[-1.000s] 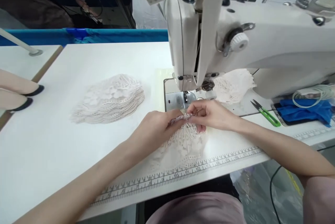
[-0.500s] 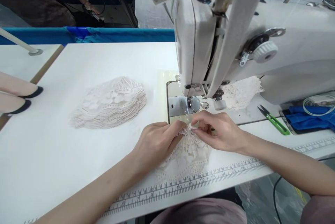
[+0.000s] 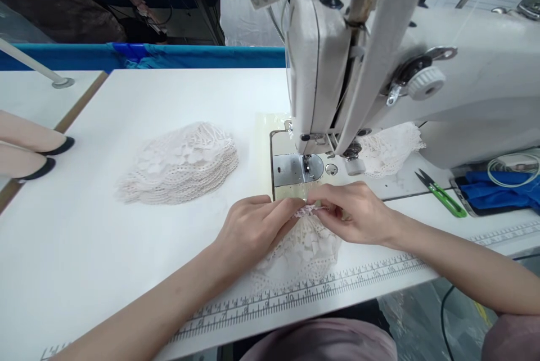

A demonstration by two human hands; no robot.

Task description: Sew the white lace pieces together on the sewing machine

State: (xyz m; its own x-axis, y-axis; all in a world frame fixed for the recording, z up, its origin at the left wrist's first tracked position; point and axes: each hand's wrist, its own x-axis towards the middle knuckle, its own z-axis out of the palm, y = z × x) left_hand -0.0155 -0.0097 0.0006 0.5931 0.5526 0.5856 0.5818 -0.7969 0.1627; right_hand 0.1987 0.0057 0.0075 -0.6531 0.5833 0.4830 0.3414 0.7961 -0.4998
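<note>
A piece of white lace (image 3: 310,246) lies on the table just in front of the sewing machine (image 3: 324,68), its top edge bunched into small gathers. My left hand (image 3: 257,226) pinches that gathered edge from the left. From the right, my right hand (image 3: 358,212) grips the same edge between thumb and fingers, close to the left fingertips. Just beyond both hands is the metal needle plate (image 3: 291,170), with the presser foot (image 3: 307,163) over it and no lace under it.
A stack of lace pieces (image 3: 181,164) sits on the left. More lace (image 3: 388,150) lies behind the needle. Green thread snips (image 3: 441,193) and a blue cloth (image 3: 502,189) are at right. A printed ruler (image 3: 291,299) runs along the front edge. Two pale, black-tipped rods (image 3: 34,147) jut in from the left.
The fingers have shifted slightly along the gathered edge, and the right fingertips have moved closer over the left ones. The view has shifted a little; the lace stays in place.
</note>
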